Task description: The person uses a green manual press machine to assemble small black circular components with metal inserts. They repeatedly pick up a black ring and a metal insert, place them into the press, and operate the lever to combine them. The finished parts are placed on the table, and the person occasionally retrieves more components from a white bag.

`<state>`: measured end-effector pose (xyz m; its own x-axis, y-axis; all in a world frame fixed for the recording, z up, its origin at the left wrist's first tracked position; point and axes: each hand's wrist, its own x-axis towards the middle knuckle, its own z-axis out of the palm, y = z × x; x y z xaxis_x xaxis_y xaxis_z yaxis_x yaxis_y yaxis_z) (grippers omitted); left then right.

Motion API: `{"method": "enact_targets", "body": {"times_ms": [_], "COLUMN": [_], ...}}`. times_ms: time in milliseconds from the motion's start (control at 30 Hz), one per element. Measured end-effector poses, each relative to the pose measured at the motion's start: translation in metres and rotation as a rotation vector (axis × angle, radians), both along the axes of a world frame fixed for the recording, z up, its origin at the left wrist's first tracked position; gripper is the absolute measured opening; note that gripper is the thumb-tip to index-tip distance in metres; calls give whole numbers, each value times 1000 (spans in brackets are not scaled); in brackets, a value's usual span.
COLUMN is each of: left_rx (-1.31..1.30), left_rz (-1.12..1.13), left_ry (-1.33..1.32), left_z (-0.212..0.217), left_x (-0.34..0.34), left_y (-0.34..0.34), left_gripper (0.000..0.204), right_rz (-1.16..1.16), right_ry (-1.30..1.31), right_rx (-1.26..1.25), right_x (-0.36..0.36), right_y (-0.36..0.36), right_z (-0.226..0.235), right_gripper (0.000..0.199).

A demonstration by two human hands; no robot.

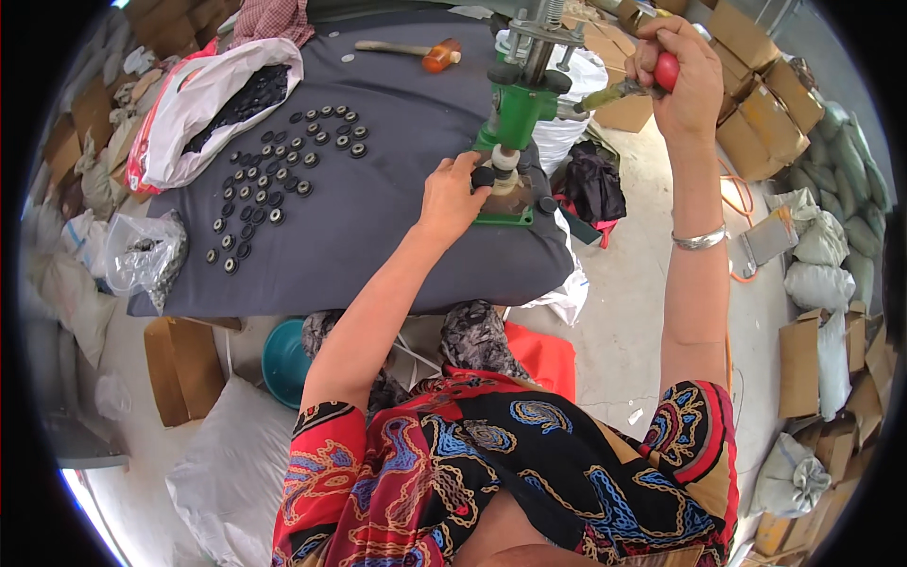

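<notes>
Green press (515,106) stood upper centre, on the desk (397,274). Left hand (450,197) was right at a black round piece (483,177), couldn't tell if gripping. Right hand's (688,80) fingers wrapped the red knob (666,72); an early pull could've pinched the left.

Saw a pale floor (605,369) stretching towards four o'clock, and a dark-draped table (416,113) at eleven. Noted boxes (770,128) heaped at two o'clock, with green sacks (846,170) just beyond and white sacks (822,283) at three. Found a brown box (184,369) and a teal basin (283,364) at eight, near a pale bag (236,472). Caught bright light (90,510) at the far edge towards eight, from an unclear source.
</notes>
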<state>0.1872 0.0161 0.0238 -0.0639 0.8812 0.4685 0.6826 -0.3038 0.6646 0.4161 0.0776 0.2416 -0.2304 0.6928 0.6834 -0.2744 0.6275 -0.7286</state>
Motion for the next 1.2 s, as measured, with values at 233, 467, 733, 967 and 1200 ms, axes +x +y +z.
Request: {"method": "enact_targets", "body": {"times_ms": [233, 467, 733, 967, 1200], "left_rx": [50, 75, 87, 65, 275], "left_rz": [6, 28, -37, 40, 467], "left_ry": [-3, -32, -140, -1, 273], "left_z": [-11, -19, -21, -8, -20], "left_x": [19, 22, 21, -13, -126], "left_y": [24, 36, 35, 5, -52], "left_gripper": [55, 54, 57, 49, 36], "right_rz": [7, 3, -183, -200, -158], "right_ry": [21, 15, -15, -104, -134], "right_rx": [-21, 25, 262, 549, 343], "right_x": [-3, -5, 0, -2, 8], "right_y": [-5, -30, -86, -93, -90], "right_z": [-1, -16, -97, -167, -121], "right_gripper": [20, 20, 18, 8, 12]}}
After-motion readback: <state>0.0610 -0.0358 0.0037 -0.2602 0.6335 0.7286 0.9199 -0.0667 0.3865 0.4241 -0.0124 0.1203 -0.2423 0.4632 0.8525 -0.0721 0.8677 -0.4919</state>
